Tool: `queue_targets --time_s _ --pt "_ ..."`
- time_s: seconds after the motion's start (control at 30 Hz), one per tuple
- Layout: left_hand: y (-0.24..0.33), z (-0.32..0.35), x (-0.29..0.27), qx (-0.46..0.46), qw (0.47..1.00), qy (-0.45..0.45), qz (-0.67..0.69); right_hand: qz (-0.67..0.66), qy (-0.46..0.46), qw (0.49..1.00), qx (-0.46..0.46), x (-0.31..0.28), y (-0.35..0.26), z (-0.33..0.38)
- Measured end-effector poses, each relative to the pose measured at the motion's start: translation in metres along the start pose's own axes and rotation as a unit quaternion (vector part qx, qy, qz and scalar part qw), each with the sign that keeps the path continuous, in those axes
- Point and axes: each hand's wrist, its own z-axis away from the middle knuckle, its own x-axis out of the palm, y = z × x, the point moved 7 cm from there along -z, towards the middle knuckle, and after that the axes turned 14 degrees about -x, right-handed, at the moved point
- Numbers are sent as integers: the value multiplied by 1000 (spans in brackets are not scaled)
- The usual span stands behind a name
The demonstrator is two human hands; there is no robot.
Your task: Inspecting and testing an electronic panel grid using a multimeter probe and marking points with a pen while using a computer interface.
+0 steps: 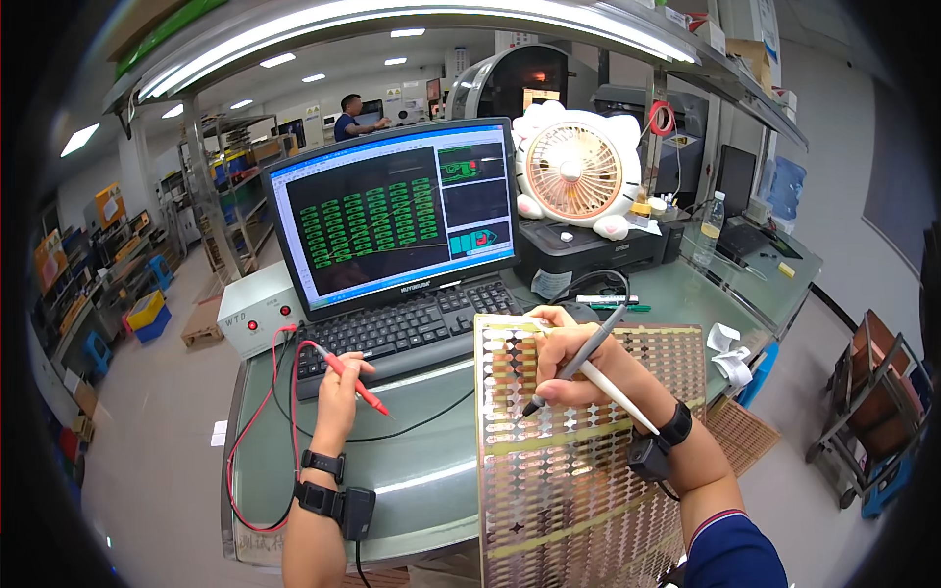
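Note:
My left hand (pixel 338 400) is closed around a red test probe (pixel 371 398), its tip pointing down to the right over the green table mat. A red lead runs from this probe toward the white box. My right hand (pixel 555 345) grips a grey probe with a black tip (pixel 591 343) and a slim white pen-shaped stick (pixel 619 398), both slanting across its fingers. Under the right hand stands a large, tilted circuit board panel (pixel 549 490) with rows of shiny metallic pads. The black tip is close to the panel's upper part; I cannot tell whether it touches.
Behind the hands are a black keyboard (pixel 417 328) and a monitor (pixel 368 220) showing green outlines. A white box (pixel 257 312) with red sockets stands left. A white fan (pixel 573 167) rests on a black printer (pixel 598 250); a bottle (pixel 710 230) stands right. Another person (pixel 351 118) is far back.

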Motion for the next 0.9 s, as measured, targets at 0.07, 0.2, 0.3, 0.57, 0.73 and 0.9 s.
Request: queue_targets --time_s 0.07,0.2,0.3,0.57,0.73,0.9 --pt "7 5 -1 -40 996 -39 66 1 1 1000 -1 1 1 1" --pt "43 33 20 -128 940 -137 284 -10 33 999 3 -4 6 4" --pt "57 53 42 -166 884 -212 383 -13 29 999 18 -3 4 3" --pt "64 80 77 -243 815 -302 432 2 30 999 11 -5 10 6" --pt "65 87 86 -265 774 -321 478 9 41 999 -17 -4 6 3" --pt "70 88 91 -255 760 -324 502 -2 34 999 -14 -4 8 3"
